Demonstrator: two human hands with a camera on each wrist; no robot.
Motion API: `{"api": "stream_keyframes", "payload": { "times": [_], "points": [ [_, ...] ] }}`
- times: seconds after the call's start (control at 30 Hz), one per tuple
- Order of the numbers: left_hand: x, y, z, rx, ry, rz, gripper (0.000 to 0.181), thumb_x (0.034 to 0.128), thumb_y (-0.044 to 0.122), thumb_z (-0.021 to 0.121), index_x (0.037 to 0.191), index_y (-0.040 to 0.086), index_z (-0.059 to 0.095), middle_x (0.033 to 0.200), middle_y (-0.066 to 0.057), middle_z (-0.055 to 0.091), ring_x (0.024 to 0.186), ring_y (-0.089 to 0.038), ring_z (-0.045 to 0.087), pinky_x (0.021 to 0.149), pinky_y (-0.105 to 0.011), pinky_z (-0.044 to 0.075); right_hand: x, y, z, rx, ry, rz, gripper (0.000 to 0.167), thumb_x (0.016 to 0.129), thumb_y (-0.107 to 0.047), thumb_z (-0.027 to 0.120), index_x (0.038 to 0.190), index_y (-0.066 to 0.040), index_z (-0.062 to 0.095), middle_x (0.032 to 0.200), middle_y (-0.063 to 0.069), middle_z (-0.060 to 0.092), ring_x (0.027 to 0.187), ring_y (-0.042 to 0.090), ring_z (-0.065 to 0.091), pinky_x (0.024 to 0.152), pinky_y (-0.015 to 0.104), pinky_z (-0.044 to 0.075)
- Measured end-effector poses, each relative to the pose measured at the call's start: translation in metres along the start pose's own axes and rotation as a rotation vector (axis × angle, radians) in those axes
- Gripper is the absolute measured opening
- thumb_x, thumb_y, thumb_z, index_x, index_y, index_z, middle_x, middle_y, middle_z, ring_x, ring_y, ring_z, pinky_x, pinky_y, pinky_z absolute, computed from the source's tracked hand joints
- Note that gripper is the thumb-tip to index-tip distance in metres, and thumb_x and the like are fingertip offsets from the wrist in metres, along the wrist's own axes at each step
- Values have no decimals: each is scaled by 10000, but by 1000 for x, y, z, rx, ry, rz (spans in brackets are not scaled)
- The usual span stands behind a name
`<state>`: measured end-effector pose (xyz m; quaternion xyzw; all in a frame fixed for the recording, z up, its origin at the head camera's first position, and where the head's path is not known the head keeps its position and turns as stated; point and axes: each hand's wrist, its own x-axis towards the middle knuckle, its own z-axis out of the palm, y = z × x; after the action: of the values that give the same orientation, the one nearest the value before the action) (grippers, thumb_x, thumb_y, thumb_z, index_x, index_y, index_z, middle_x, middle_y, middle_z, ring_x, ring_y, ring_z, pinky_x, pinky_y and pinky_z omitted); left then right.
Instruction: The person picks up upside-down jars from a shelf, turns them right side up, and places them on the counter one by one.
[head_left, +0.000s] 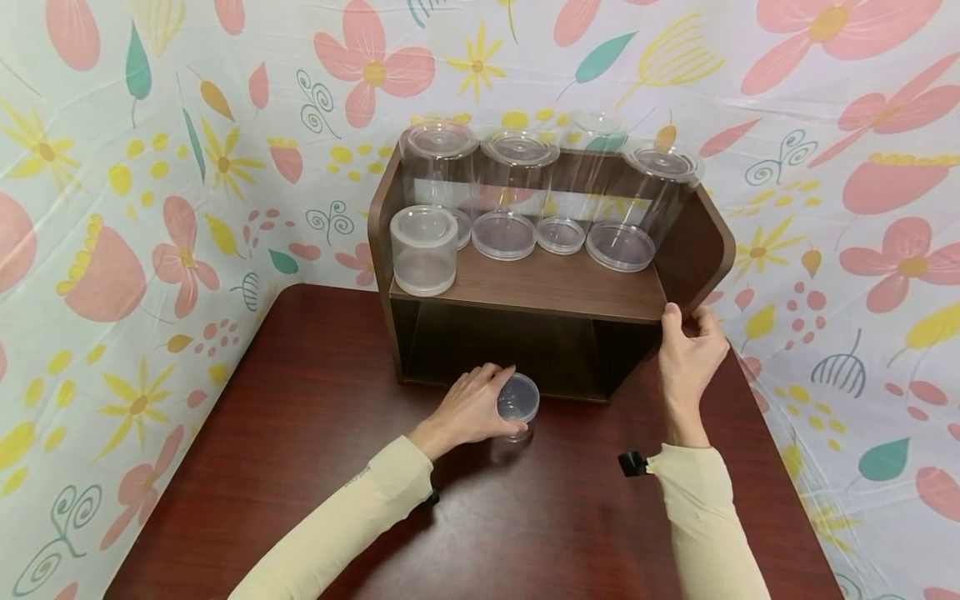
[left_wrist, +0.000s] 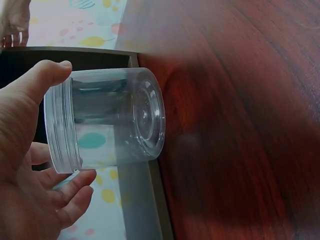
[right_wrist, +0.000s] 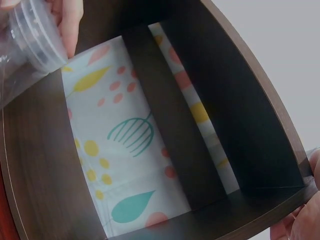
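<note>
A clear round plastic jar (head_left: 520, 398) with a screw lid is upright in front of the shelf's lower opening. My left hand (head_left: 468, 406) holds it around the lid, thumb on one side and fingers on the other, as the left wrist view shows of the jar (left_wrist: 112, 117). Whether its base touches the table is unclear. My right hand (head_left: 690, 354) grips the right side of the brown wooden shelf (head_left: 555, 292), thumb at the front edge near the middle board. In the right wrist view, only part of the right hand (right_wrist: 302, 215) shows at the shelf's corner.
On the shelf's middle board stand several tall clear jars (head_left: 504, 237) and a short frosted jar (head_left: 424, 254) at the left. The dark lower compartment (head_left: 502, 346) faces me. Under everything lies a reddish-brown table (head_left: 315, 400), with a floral cloth backdrop (head_left: 247, 125) around it.
</note>
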<state>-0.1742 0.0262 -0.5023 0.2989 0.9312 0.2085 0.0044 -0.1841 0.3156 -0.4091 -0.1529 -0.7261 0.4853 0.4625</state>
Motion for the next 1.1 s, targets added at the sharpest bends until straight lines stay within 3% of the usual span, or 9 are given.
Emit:
{"api": "stream_keyframes", "payload": {
  "times": [0.73, 1.1],
  "points": [
    [6, -3, 22, -1, -11, -43, 1017, 756, 639, 836, 1554, 129, 465, 1443, -126, 536, 1306, -312, 532, 1108, -499, 417, 0, 2, 0, -7, 1, -3, 143, 892, -120, 706, 811, -13, 658, 719, -202, 543, 688, 26, 517, 663, 177, 410],
    [9, -2, 27, 10, 43, -16, 1037, 732, 643, 858, 1539, 114, 478, 1409, -124, 558, 1275, -318, 552, 1071, -503, 451, 0, 3, 0, -9, 8, -4, 142, 888, -122, 710, 795, -29, 656, 708, -206, 537, 676, 21, 513, 653, 176, 408]
  ]
}}
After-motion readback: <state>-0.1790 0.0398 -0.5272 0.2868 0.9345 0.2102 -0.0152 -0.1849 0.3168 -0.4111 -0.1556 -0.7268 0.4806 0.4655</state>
